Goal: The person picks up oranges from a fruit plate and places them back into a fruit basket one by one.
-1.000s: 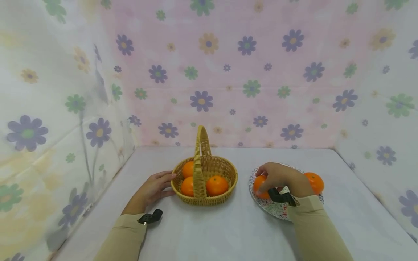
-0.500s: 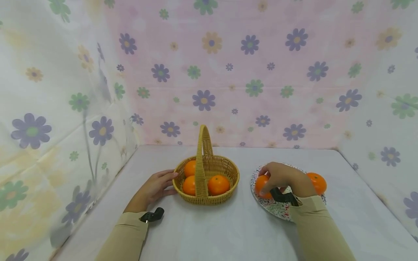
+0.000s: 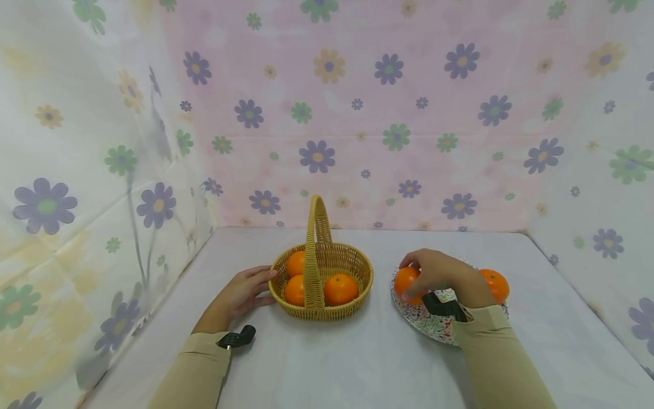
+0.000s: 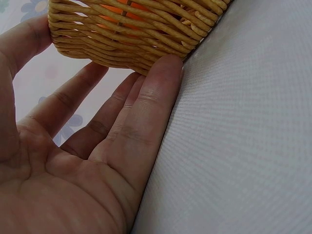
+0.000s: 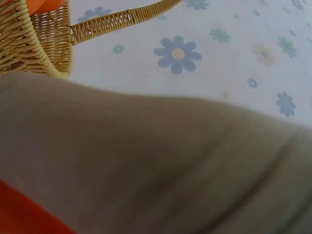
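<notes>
A wicker basket (image 3: 327, 314) with a tall arched handle holds several oranges, one of them an orange (image 3: 341, 289) in its right half. My left hand (image 3: 239, 296) touches the basket's left side, fingers nearly straight. In the left wrist view the fingertips meet the woven wall (image 4: 122, 36). On the right, my right hand (image 3: 435, 272) grips an orange (image 3: 407, 283) from above, over the left part of a speckled plate (image 3: 431, 326). Another orange (image 3: 494, 286) sits at the plate's right side, partly behind the wrist. A blurred surface fills most of the right wrist view.
A white cloth-covered table (image 3: 327, 363) lies under everything. Flower-patterned fabric (image 3: 327, 113) rises behind the table and along both sides. The basket handle (image 3: 313, 250) stands upright between the two hands. A black wrist strap piece (image 3: 237, 337) juts out from the left cuff.
Held in my right hand, the orange has risen slightly and shifted a little left over the plate. The left hand stays against the basket. The head view has swayed slightly.
</notes>
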`<control>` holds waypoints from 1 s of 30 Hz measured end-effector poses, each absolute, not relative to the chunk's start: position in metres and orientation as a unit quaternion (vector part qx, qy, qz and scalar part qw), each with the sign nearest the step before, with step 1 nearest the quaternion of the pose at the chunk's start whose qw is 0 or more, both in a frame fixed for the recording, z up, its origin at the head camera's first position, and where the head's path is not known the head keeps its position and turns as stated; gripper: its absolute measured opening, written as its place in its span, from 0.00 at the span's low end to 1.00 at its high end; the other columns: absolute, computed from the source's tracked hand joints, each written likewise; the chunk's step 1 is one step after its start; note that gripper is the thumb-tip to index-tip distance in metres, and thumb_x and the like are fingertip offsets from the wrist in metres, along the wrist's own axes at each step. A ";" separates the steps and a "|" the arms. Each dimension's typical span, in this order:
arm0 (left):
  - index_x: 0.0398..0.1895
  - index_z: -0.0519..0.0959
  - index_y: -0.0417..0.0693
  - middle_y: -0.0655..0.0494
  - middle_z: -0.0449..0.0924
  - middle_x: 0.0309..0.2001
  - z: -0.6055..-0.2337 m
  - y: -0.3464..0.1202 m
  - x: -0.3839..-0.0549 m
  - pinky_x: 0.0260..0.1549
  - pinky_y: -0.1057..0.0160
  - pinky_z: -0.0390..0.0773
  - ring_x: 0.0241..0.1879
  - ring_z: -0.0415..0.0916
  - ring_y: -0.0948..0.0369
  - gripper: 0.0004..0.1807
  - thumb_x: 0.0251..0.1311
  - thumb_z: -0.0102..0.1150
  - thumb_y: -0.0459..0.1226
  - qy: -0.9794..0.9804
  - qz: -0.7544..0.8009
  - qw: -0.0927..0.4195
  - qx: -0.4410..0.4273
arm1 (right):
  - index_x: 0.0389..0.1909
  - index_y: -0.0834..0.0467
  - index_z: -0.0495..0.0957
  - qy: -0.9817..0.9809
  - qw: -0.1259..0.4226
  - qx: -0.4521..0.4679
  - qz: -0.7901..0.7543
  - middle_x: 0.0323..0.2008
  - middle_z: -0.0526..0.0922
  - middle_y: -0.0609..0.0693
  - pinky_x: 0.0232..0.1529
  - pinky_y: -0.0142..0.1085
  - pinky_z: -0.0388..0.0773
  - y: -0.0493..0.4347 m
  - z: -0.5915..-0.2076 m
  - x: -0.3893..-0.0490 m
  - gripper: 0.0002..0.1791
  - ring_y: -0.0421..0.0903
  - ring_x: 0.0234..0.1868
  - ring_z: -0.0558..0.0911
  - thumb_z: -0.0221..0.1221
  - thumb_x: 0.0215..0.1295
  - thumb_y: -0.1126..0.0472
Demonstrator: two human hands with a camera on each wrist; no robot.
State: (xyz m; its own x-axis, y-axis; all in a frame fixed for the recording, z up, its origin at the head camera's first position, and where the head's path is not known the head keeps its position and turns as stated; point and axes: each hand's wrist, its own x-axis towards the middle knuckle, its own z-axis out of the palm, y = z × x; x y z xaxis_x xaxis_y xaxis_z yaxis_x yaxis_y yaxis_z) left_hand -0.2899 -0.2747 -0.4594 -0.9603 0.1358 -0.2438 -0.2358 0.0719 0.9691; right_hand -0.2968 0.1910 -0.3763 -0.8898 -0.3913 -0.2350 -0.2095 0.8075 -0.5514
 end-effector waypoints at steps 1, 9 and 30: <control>0.75 0.68 0.44 0.43 0.73 0.71 -0.459 -0.275 -0.290 0.54 0.47 0.86 0.60 0.81 0.55 0.40 0.66 0.67 0.53 0.719 0.680 0.137 -0.034 | 0.57 0.53 0.80 0.935 0.167 -0.166 -0.265 0.53 0.82 0.54 0.50 0.47 0.85 0.191 -0.376 -0.297 0.37 0.49 0.46 0.81 0.81 0.44 0.50; 0.75 0.68 0.44 0.42 0.72 0.72 -0.459 -0.276 -0.291 0.55 0.48 0.85 0.61 0.80 0.54 0.39 0.67 0.66 0.53 0.719 0.680 0.142 -0.037 | 0.56 0.50 0.78 0.934 0.140 -0.182 -0.273 0.53 0.82 0.53 0.48 0.46 0.86 0.189 -0.369 -0.293 0.35 0.49 0.45 0.81 0.80 0.46 0.50; 0.74 0.70 0.47 0.45 0.74 0.70 -0.458 -0.274 -0.291 0.53 0.49 0.86 0.60 0.81 0.54 0.38 0.66 0.67 0.53 0.722 0.676 0.138 -0.050 | 0.62 0.51 0.75 0.924 0.075 -0.198 -0.318 0.57 0.79 0.54 0.48 0.45 0.87 0.179 -0.361 -0.288 0.37 0.51 0.46 0.81 0.78 0.50 0.51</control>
